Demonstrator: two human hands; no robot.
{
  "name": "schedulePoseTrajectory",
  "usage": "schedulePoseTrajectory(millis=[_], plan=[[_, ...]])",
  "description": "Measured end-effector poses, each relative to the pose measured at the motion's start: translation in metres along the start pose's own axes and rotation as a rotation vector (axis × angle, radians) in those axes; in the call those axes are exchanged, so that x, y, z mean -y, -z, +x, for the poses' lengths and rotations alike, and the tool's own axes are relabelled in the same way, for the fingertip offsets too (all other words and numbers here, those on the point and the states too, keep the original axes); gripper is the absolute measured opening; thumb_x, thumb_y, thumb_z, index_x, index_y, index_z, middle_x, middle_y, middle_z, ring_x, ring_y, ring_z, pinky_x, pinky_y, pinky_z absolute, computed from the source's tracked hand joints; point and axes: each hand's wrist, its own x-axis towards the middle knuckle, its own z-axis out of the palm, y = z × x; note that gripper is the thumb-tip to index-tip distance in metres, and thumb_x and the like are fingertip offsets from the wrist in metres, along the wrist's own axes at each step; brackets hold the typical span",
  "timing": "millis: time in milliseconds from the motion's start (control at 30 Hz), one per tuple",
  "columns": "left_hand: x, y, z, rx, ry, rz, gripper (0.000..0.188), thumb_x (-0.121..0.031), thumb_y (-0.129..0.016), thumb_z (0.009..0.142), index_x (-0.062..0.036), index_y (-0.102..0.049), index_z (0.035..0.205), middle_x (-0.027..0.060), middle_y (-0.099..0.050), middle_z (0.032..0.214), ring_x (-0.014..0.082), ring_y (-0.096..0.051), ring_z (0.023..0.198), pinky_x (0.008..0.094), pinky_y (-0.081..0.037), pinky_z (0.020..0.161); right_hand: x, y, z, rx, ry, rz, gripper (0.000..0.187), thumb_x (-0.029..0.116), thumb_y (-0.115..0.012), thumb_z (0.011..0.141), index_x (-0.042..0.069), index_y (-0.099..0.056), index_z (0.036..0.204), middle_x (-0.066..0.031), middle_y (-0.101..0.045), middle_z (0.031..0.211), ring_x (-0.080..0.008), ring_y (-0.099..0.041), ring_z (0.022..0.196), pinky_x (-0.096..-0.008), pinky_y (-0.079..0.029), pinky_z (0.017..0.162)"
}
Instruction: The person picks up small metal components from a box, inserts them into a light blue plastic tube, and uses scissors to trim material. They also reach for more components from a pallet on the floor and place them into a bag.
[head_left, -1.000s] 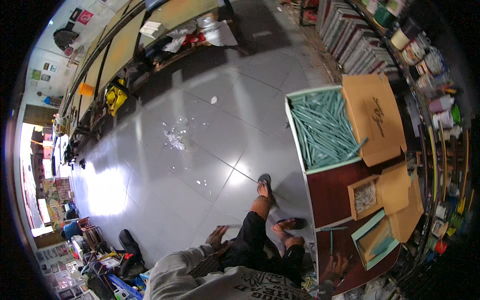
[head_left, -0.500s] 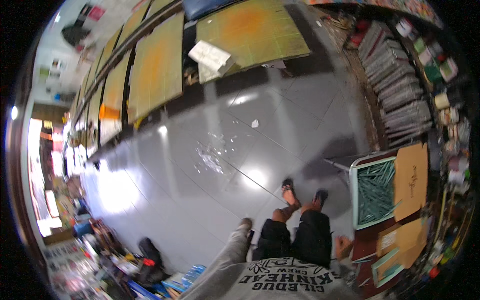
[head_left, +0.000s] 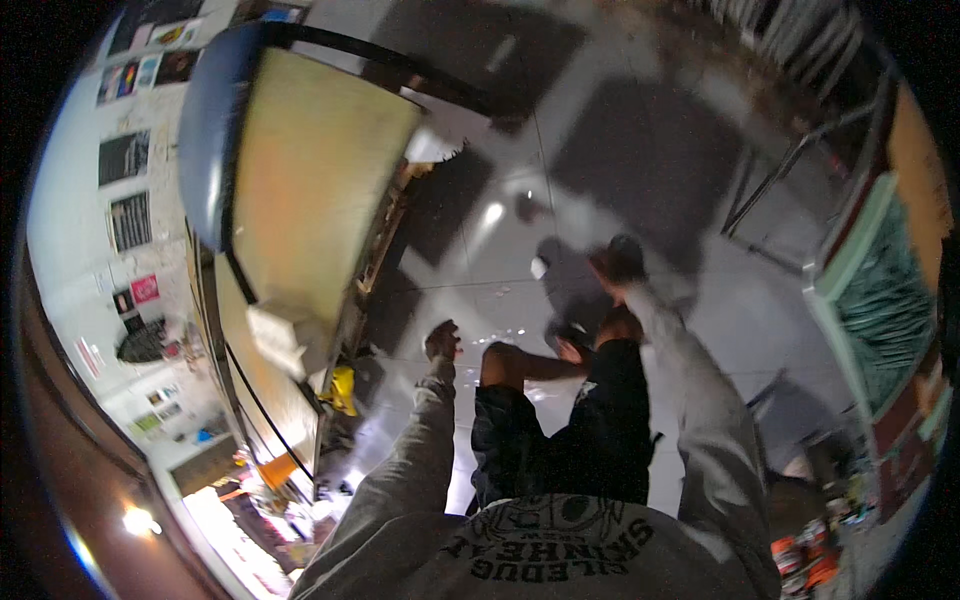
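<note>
The picture is smeared by motion. My left hand (head_left: 441, 342) is stretched forward in a grey sleeve over the grey tiled floor (head_left: 640, 150), close to the edge of a long yellow-topped table (head_left: 310, 180); its fingers look curled and nothing shows in it. My right hand (head_left: 617, 262) reaches further ahead, dark and blurred, so its fingers cannot be made out. Between the arms are my legs in black shorts (head_left: 590, 430), with one bare knee (head_left: 503, 363) raised.
A row of yellow-topped tables runs down the left, with a yellow object (head_left: 343, 388) underneath. A box of green sticks (head_left: 885, 300) stands on a dark table at the right. Metal frame legs (head_left: 790, 170) stand at the upper right. Posters hang on the left wall.
The view has swung left and closer to the tables. Both arms have risen and stretched forward, and one knee has come up. The box of green sticks has slid to the right edge.
</note>
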Motion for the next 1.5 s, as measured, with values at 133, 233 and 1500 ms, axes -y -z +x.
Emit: schedulePoseTrajectory(millis=[133,233,1500], plan=[[-0.03,0.048,0.17,-0.06,0.039,-0.296,0.045,-0.045,-0.066,0.091,-0.0146,-0.069,0.124,0.0067,-0.071,0.112,0.0229,-0.067,0.079,0.0405,-0.057,0.063,-0.064,-0.14,0.223,-0.071,0.165,-0.549,0.012,0.012,-0.059,0.087,0.008,-0.07,0.082,-0.0126,-0.067,0.088,-0.0313,-0.07,0.087,-0.0452,-0.059,0.071],[-0.017,0.061,0.283,-0.238,-0.177,-0.125,0.045,-0.045,-0.066,0.091,-0.0142,-0.069,0.123,0.007,-0.071,0.111,0.0229,-0.067,0.079,0.0403,-0.057,0.063,-0.093,-0.202,0.307,0.015,0.261,-0.587,0.018,0.018,-0.061,0.088,0.005,-0.07,0.096,-0.016,-0.068,0.11,-0.0338,-0.068,0.1,-0.0465,-0.057,0.083],[-0.086,0.205,0.581,-0.566,-0.666,1.041,0.036,-0.041,-0.067,0.092,-0.0095,-0.074,0.107,0.0107,-0.074,0.091,0.0236,-0.072,0.075,0.0376,-0.057,0.071,-0.138,-0.532,0.365,-0.055,0.08,-1.204,0.054,0.027,-0.053,0.101,0.012,-0.04,0.151,-0.0268,-0.028,0.156,-0.0517,-0.035,0.137,-0.0625,-0.032,0.11]])
